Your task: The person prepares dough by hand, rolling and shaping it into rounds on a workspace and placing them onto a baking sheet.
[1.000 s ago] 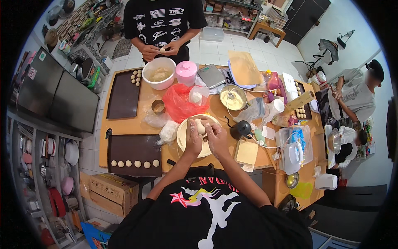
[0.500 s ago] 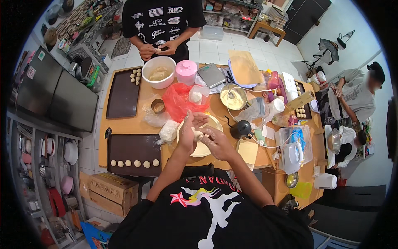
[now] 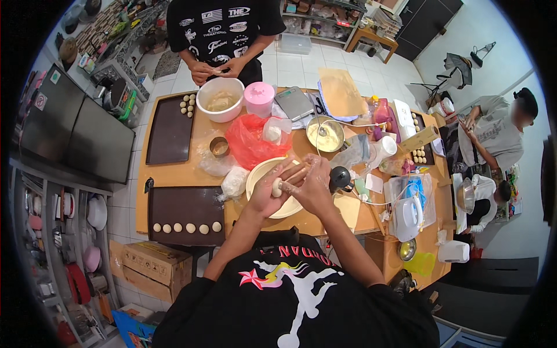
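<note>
A small piece of pale dough (image 3: 277, 187) rests in my left hand (image 3: 264, 200), held near the base of the fingers. My right hand (image 3: 313, 188) meets it from the other side, its thumb against the dough and its fingers over the left fingertips. White flour dusts both hands. Beneath them is a cream bowl (image 3: 253, 184), its inside mostly covered by my hands. A dark tray (image 3: 185, 203) on the left carries a row of several round dough balls (image 3: 191, 228) along its near edge.
Around the bowl are a red plastic bag (image 3: 249, 136), a bag of white flour (image 3: 234, 183), a metal ring (image 3: 219, 147) and a black kettle (image 3: 340, 178). Across the table a person (image 3: 223, 35) handles dough by a white tub (image 3: 220, 100). Two people work at right.
My right hand has shifted up and right, its fingers now lying over my left fingers. My left hand has tipped lower and opened toward the right, showing more of the dough.
</note>
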A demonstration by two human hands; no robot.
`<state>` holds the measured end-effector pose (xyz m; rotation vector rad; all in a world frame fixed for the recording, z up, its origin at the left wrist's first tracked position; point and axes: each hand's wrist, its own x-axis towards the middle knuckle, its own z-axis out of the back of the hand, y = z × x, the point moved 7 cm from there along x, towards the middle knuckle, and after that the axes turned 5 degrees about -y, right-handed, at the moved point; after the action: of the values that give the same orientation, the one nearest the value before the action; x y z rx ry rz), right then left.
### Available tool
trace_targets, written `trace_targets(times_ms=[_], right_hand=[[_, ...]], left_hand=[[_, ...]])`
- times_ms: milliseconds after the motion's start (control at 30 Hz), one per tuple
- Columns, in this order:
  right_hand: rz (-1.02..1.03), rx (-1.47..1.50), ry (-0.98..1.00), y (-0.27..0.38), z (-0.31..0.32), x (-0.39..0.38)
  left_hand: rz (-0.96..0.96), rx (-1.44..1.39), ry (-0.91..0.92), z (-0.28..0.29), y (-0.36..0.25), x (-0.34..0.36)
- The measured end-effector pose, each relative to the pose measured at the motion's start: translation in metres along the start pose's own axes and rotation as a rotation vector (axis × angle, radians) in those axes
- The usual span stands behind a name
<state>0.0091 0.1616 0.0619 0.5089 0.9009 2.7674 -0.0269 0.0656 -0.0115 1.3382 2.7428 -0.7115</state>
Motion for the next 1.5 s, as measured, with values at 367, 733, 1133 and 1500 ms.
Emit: trace_targets(times_ms=[367, 733, 1133, 1500], right_hand=[[-0.166, 0.753, -0.062, -0.050, 0.012, 0.031], [0.299, 0.514, 0.070, 0.029, -0.060, 0.018], [0.250, 0.119, 0.222, 0.045, -0.055, -0.011], [0.204, -0.053, 0.199, 0.011, -0.053, -0.009]], left_hand=[[0.084, -0.247, -0.059, 0.026, 0.005, 0.000], [-0.188, -0.172, -0.148, 0.032, 0.028, 0.015], [-0.132, -0.352, -0.100, 0.027, -0.006, 0.020], [0.091, -0.531, 0.041, 0.001, 0.015, 0.006]])
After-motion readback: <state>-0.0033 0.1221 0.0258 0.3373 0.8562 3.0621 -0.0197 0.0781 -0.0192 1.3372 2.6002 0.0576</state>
